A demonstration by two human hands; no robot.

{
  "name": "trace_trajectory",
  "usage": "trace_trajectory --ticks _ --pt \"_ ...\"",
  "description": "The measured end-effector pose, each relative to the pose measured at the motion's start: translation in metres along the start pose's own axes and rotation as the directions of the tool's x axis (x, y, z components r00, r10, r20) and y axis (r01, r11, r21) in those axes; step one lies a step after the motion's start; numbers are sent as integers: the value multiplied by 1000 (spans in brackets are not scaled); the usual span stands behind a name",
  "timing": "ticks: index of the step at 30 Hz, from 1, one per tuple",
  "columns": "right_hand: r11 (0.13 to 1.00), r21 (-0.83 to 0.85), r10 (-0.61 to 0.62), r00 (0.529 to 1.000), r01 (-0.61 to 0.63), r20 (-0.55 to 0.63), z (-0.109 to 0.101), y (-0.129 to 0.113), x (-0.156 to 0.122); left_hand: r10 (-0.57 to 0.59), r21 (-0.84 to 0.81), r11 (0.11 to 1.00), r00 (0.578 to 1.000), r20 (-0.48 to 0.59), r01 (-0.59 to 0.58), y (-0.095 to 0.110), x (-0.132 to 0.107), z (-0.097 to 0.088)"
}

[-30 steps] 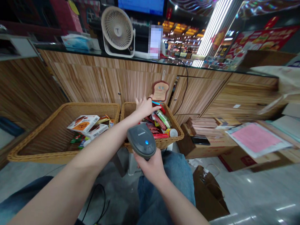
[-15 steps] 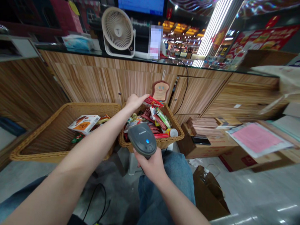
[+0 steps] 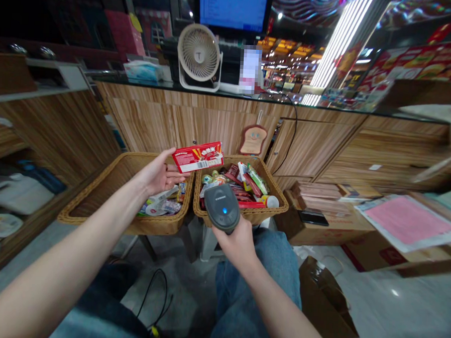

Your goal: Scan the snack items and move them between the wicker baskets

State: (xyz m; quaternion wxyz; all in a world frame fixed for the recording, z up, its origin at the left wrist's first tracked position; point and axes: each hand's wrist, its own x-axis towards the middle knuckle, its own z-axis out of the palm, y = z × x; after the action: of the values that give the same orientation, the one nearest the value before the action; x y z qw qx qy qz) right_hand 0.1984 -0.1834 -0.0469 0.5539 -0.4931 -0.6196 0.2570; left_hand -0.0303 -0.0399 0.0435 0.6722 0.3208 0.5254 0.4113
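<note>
My left hand (image 3: 160,173) is raised above the inner edge of the left wicker basket (image 3: 96,218), holding a flat red snack packet (image 3: 198,157) with a white barcode strip against its fingers. My right hand (image 3: 237,242) grips a dark grey handheld barcode scanner (image 3: 222,207) with a glowing blue light, its head pointing up and away from me. The scanner is over the front rim of the right wicker basket (image 3: 272,201), which is full of mixed snack packets (image 3: 243,182). Further packets (image 3: 160,204) lie in the left basket, partly hidden by my forearm.
A wood-grain counter (image 3: 198,115) stands behind the baskets, with a fan (image 3: 198,56) and monitor (image 3: 234,7) on top. To the right are cardboard boxes (image 3: 320,233), a phone (image 3: 313,217) and pink paper (image 3: 406,219). A brown paper bag (image 3: 324,303) sits on the floor.
My left hand has moved left, carrying the red packet from above the right basket to the left basket. The view has shifted slightly. My right hand still holds the scanner.
</note>
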Motion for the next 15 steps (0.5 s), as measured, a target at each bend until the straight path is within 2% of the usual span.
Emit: trace_trajectory --ticks 7,12,15 --pt "997 -68 -27 997 32 72 6 0 -2 -36 -85 996 999 -3 35 -9 -19 -6" --pt "997 -63 -32 997 36 70 7 1 -1 -31 -83 996 1000 4 32 -11 -22 -11" --pt "998 -52 -34 997 37 68 6 -1 -2 -8 -44 999 1000 -10 8 -10 -26 -22"
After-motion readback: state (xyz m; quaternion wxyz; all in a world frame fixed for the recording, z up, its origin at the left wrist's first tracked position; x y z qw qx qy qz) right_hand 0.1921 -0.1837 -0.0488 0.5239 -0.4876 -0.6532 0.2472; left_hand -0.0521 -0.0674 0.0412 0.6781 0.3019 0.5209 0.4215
